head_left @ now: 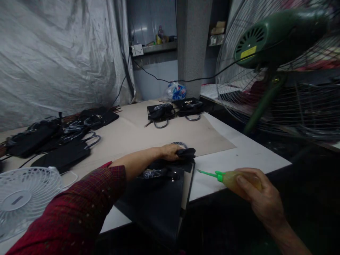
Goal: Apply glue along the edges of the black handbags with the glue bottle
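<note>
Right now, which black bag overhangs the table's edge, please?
The black bag at the left hand, its near end beyond the table's edge; the others lie farther back.

Black bags (66,154) spread over a papered worktable (127,129) beside a large fan (251,44) suggest a workshop.

A near bag (159,203) overhangs the front edge of the tabletop (220,159) on my remote feed, a bottle (233,182) to its right. I see a fan (18,200) on its left, piled bags (62,156) behind that, two bags (162,112) farther back and a second fan (276,39) far right.
</note>
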